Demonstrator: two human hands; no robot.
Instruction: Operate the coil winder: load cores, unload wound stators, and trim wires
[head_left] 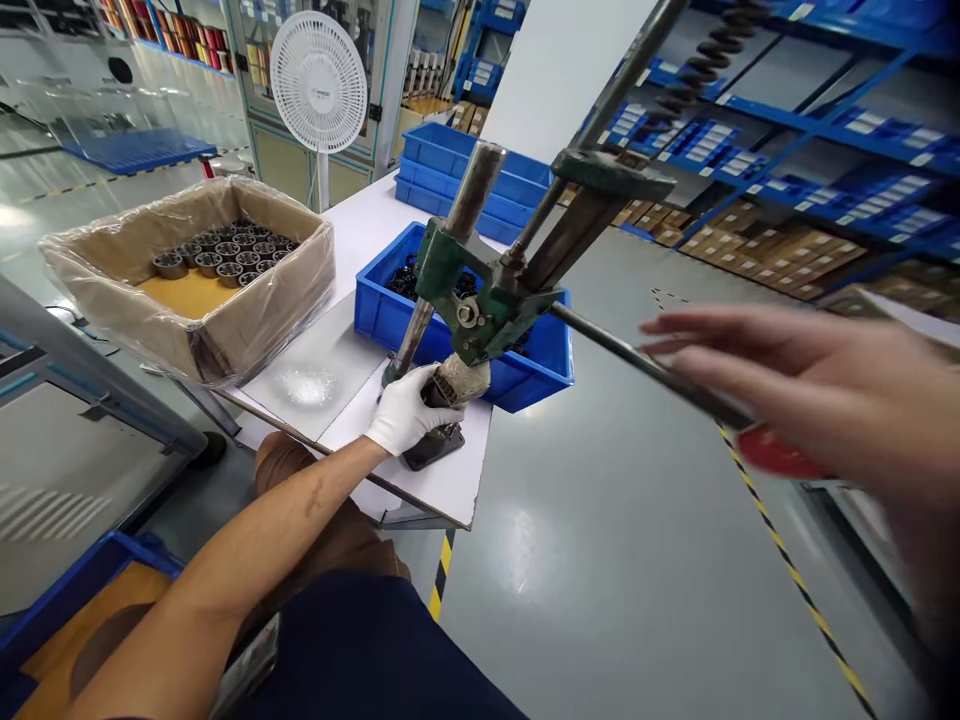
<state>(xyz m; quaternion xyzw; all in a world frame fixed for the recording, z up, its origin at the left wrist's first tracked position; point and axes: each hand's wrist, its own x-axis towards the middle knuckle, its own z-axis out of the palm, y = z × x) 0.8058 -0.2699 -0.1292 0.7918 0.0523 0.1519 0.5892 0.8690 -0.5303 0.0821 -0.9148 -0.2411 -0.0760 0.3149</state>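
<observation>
In a white glove, my left hand grips a dark cylindrical part low in the green hand press. A pale, worn block on the press sits right against that part. Below them is the dark press base, standing on the white table. My bare right hand is blurred, with its fingers stretched out near the press lever. The lever's red knob shows partly beneath this hand; whether the hand touches it, I cannot tell.
Behind the press stands a blue bin of black parts. A plastic-lined carton holding several dark ring-shaped parts is at the left. Stacked blue crates and a white fan are farther back. Blue shelving lines the right.
</observation>
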